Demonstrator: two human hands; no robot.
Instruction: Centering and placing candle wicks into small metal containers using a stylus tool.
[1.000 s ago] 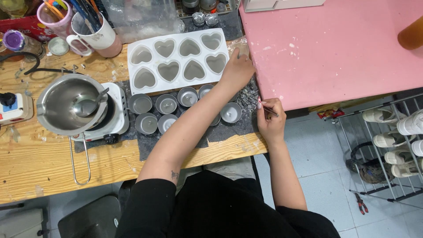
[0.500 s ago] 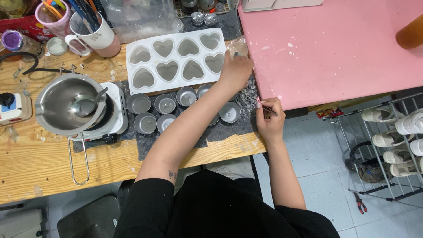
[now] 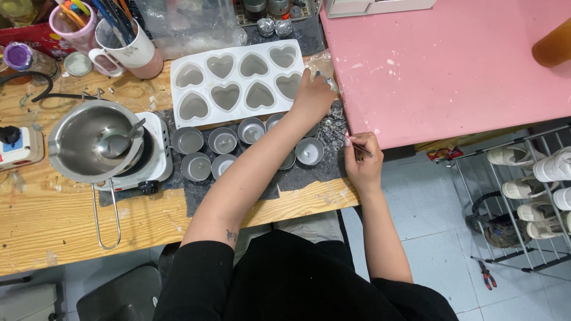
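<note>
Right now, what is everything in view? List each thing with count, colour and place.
heart mould: one, white, eight cavities, on wooden bench
small round tins: about eight, grey, on dark mat below mould
steel pot: one, silver, spoon inside, on white hotplate
mugs: two, white and pink, holding tools, top left
pink table: one, right
shoe rack: one, wire, light shoes, far right
left hand: at mould's right edge
right hand: pinching thin stick
</note>
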